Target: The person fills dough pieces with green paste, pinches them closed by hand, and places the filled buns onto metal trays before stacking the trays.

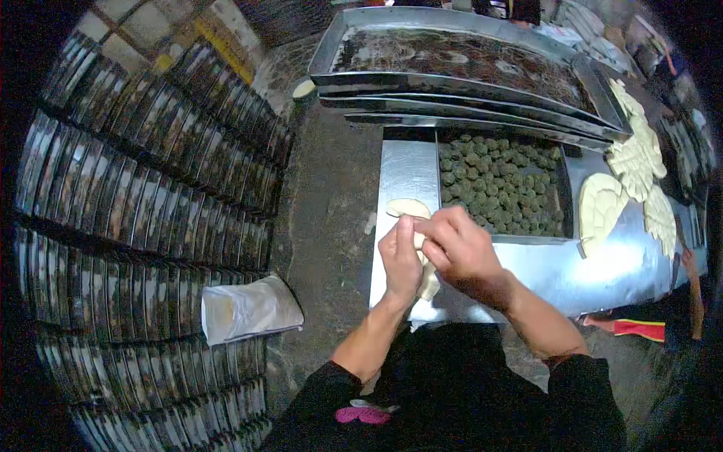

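Observation:
Over the near left part of the metal table, my left hand [403,260] and my right hand [468,252] meet with fingers closed. Both pinch a small piece of pale dough [419,240], mostly covered by the fingers. Just beyond them lies a flat pale dough piece [408,207], and a strip of dough [429,285] shows below, between my wrists. Behind my right hand, a rectangular tray [527,240] holds many dark green balls [497,177] of filling. To its right are flattened pale dough pieces [602,203] and an overlapping dough pile [636,154].
Large dark baking trays [467,64] are stacked over the table's [409,173] far side. On the left, tall rows of trays [135,181] stand packed together; a white sack [252,309] sits beside them. Another person's arm [693,290] shows at the right edge.

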The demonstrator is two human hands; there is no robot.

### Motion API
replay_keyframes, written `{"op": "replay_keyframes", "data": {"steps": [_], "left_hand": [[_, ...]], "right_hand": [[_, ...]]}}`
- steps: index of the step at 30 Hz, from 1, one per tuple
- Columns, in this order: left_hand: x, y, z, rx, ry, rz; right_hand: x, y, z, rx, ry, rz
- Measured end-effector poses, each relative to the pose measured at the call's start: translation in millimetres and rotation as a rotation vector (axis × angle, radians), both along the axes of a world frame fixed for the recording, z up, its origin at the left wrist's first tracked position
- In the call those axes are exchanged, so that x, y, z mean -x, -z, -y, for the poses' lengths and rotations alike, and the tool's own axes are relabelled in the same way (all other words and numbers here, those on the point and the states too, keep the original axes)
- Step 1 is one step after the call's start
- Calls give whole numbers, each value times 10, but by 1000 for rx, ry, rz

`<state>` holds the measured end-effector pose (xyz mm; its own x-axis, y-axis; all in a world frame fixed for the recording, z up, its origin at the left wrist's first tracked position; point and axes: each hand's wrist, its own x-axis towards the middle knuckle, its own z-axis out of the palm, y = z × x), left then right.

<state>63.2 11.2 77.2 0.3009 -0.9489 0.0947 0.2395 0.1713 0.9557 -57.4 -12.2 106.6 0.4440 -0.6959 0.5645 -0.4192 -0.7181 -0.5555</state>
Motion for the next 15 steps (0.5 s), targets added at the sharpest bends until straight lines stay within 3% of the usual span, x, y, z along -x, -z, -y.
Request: {"op": "replay_keyframes", "data": {"steps": [3,5,7,9,11,13,14,15], "left_hand": [[71,146,125,-235,-1,-86],[102,210,167,-327,100,112],[162,268,193,-337,169,-182],[166,157,151,-268,216,-276],[88,23,57,-367,274,98],[64,264,38,-180,260,294],[65,376,15,-186,247,286],[73,411,20,-317,240,45]], "right_hand": [[97,121,-113,24,-43,42],[247,340,-61,-50,-71,-66],[364,431,88,-106,-78,12],[417,374,195,-137,-90,94],[386,157,220,-650,-22,243],[336,181,203,-609,-73,158],[294,302,163,-338,-83,66],[253,367,99,-68,-92,-24]]}}
